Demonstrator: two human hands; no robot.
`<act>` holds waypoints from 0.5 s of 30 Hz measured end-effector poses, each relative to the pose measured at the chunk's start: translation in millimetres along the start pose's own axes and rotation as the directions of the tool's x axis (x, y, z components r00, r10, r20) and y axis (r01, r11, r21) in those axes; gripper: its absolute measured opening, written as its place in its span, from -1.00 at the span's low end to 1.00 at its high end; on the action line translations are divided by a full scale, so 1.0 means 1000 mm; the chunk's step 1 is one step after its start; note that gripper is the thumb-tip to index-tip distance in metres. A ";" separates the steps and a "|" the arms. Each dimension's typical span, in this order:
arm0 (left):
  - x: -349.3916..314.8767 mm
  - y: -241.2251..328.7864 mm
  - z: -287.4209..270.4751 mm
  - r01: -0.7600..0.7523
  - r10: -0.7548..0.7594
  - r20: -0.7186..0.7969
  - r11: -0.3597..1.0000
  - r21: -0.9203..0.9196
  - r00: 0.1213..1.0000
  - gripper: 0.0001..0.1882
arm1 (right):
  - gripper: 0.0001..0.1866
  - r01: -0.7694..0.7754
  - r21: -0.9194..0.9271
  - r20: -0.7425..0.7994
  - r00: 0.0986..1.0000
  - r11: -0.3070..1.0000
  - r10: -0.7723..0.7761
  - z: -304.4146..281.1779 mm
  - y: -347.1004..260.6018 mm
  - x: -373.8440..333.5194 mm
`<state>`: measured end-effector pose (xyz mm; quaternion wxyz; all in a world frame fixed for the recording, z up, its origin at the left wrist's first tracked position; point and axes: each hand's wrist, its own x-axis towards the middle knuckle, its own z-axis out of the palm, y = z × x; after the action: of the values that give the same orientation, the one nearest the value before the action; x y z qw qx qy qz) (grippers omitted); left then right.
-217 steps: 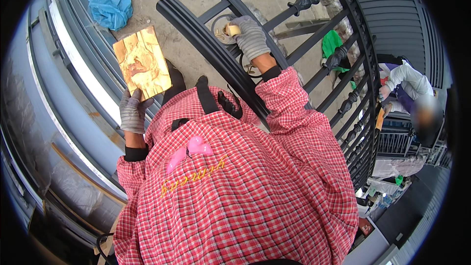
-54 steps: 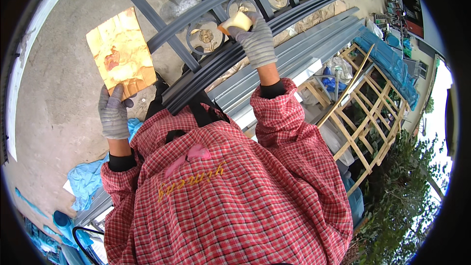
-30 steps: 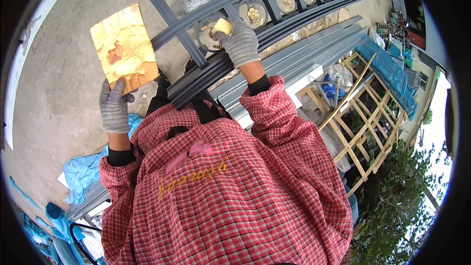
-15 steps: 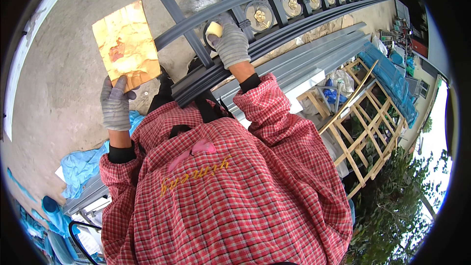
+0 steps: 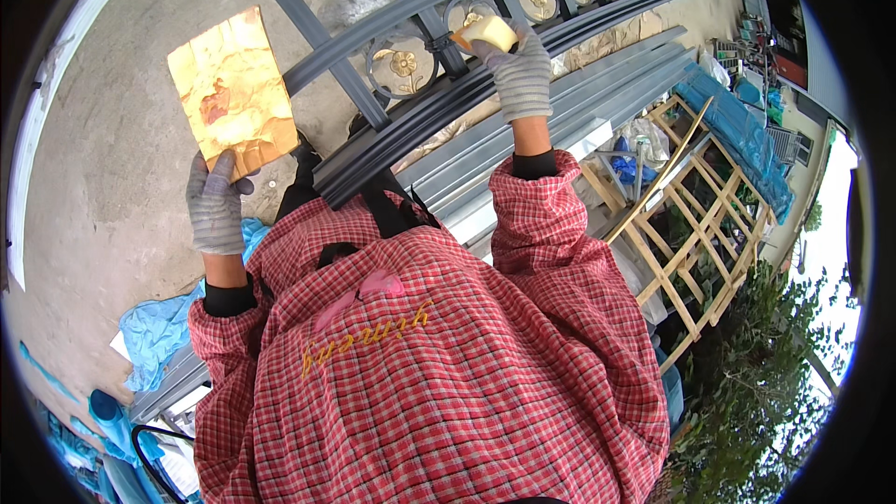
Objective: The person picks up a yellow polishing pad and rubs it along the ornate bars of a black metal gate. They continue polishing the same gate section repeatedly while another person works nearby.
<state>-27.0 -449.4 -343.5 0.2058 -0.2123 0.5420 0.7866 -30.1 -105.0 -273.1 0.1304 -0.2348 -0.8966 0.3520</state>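
My left hand (image 5: 217,210), in a grey striped glove, pinches the lower edge of a creased gold foil sheet (image 5: 252,93) with a reddish worn patch. The sheet is held up left of a dark grey metal fence panel (image 5: 350,145). In my gloved right hand (image 5: 525,79) is a small pale yellow sponge (image 5: 495,32), its left end a deeper gold. That hand is above the panel's row of ring ornaments. The nearest ring frames a gold flower (image 5: 403,63), in plain sight left of the sponge; the hand and sponge partly cover another ring.
Grey metal profiles (image 5: 560,112) lie along the panel's right side. Farther right are a wooden lattice frame (image 5: 695,271) and a blue tarp (image 5: 733,135). Light blue plastic sheeting (image 5: 154,331) lies at the lower left on the concrete floor (image 5: 112,187).
My right hand has moved right and away with the sponge, from the nearest ring to farther along the row, uncovering the nearest gold flower. My left hand still holds the foil sheet.
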 end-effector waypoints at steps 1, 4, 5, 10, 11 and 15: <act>-0.001 0.001 0.001 0.003 -0.003 0.005 1.000 0.004 1.000 -0.62 | -0.65 -0.171 0.367 0.172 0.978 0.914 0.114 0.001 -0.002 -0.001; -0.002 0.005 0.006 0.012 -0.012 0.015 1.000 0.010 1.000 -0.62 | -0.73 -0.626 0.765 0.629 0.777 0.151 0.035 0.015 -0.008 -0.007; -0.003 0.005 0.006 0.015 -0.016 0.012 1.000 0.007 1.000 -0.62 | -0.70 -0.640 0.766 0.635 0.768 0.067 0.076 0.026 -0.017 -0.013; -0.002 0.005 0.004 0.007 -0.007 0.021 1.000 0.016 1.000 -0.63 | -0.61 -0.655 0.755 0.652 0.750 -0.011 0.110 0.108 0.003 -0.022; -0.003 0.006 0.004 0.005 -0.005 0.015 1.000 0.016 1.000 -0.63 | -0.61 -0.643 0.763 0.645 0.748 -0.067 0.157 0.111 0.017 -0.023; -0.003 0.002 0.001 -0.011 0.010 -0.029 1.000 -0.013 1.000 -0.63 | -0.63 -0.621 0.777 0.619 0.720 -0.107 0.313 0.106 0.011 -0.022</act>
<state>-25.4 -448.9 -340.0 0.1925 -0.2222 0.5409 0.7880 -50.3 -170.0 -358.3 0.0089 -0.3461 -0.2914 0.8918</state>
